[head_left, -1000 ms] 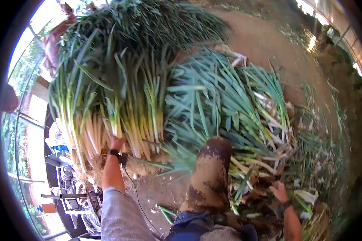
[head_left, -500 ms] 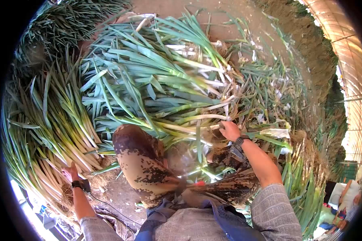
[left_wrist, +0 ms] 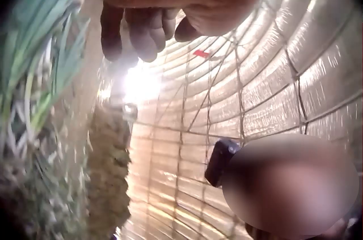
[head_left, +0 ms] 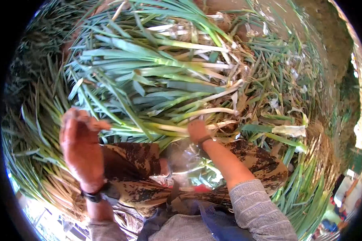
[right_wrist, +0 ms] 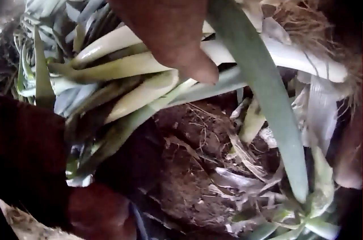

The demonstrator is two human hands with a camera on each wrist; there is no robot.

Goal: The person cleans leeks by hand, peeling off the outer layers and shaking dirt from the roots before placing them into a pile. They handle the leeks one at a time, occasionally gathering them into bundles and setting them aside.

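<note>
My right hand (head_left: 198,130) is down on the near edge of a heap of long green onions (head_left: 128,76), its fingers curled at a pale stalk. The right wrist view shows that white green onion stalk (right_wrist: 300,60) running under the hand, with a fingertip bent over it and a green leaf (right_wrist: 258,81) slanting past. My left hand (head_left: 82,148) is raised above the left knee and holds nothing. Its fingers hang loosely bent in the left wrist view, the wrist turned up toward the roof.
Neat rows of cleaned green onions (head_left: 58,186) lie at the left. Trimmed leaves and peelings (head_left: 277,72) litter the ground at the right, beside another bundle with roots (head_left: 309,168). My camouflage-clad knees (head_left: 253,160) are spread between the heaps. A ribbed plastic greenhouse wall (left_wrist: 272,81) curves overhead.
My left hand has left the rows of green onions at the left and come up toward the middle. My right hand has moved from the root ends leftward along the stalks. The view has swung right.
</note>
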